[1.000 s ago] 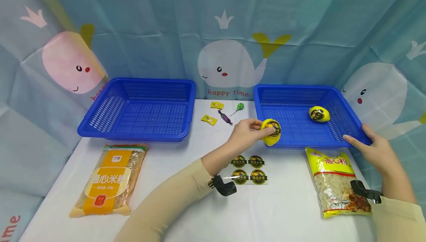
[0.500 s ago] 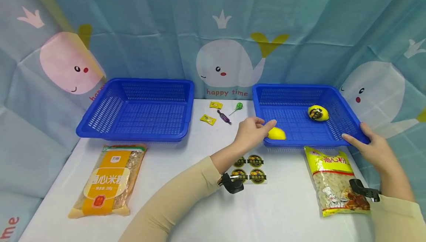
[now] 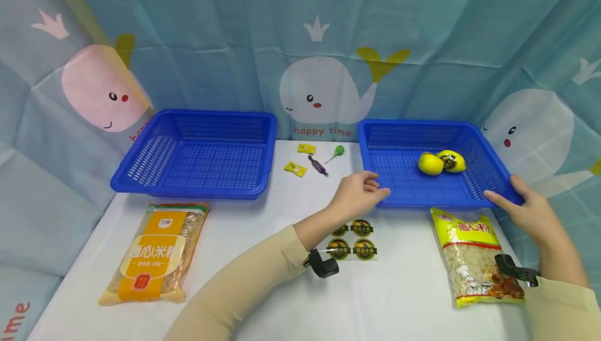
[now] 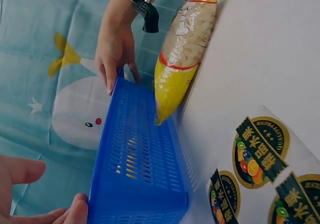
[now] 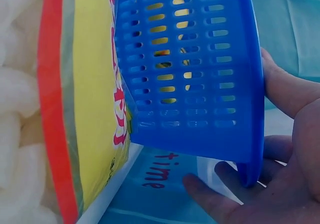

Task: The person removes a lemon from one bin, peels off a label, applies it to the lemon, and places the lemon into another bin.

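Note:
Two yellow lemons sit together in the right blue basket: a nearer one and, just behind it to the right, one with a black sticker. My left hand holds nothing, its fingers loosely bent at the basket's front left corner; in the left wrist view its fingertips are right at the rim. At the front right corner my right hand grips the basket's rim, thumb and fingers on either side of it. The right wrist view shows that hand around the basket corner.
Another blue basket stands at the left, a bag of rice noodles before it. A yellow pasta bag lies by the right basket. Wrapped candies and a green lollipop lie between the baskets; a sticker sheet lies in front.
The lemon left my left hand and came to rest against the other lemon, its sticker now out of sight. My left hand stayed near the basket corner; my right hand kept its grip.

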Demonstrator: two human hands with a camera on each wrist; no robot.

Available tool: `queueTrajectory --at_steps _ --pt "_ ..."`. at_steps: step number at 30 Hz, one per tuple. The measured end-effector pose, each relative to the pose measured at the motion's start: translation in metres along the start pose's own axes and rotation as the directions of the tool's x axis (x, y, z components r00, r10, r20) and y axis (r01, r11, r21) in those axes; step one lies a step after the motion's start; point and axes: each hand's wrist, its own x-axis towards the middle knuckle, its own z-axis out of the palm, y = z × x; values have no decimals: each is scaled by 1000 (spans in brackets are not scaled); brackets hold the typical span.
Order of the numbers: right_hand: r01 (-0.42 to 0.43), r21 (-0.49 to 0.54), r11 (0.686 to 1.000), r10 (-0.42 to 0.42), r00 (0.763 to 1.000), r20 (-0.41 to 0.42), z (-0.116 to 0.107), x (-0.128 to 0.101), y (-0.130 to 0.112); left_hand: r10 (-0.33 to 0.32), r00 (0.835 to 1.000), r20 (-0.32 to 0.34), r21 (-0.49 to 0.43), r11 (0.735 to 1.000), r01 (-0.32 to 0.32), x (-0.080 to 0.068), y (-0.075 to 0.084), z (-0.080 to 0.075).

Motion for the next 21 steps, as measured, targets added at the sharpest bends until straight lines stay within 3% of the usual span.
queueTrajectory --at_steps 7,12,17,21 --pt "-15 -16 1000 16 1000 11 -2 -1 1 18 998 61 -32 999 -16 -9 -8 -5" --pt "-1 -59 998 1 1000 5 -2 -4 -3 64 989 130 -29 998 -60 -23 -16 -18" --pt "103 -128 986 -115 989 -92 2 -11 -13 115 984 137 -36 993 -111 -45 -25 -46" --pt "182 -177 967 -219 952 -216 9 -21 -29 161 984 76 -6 987 -161 -68 -37 -83"
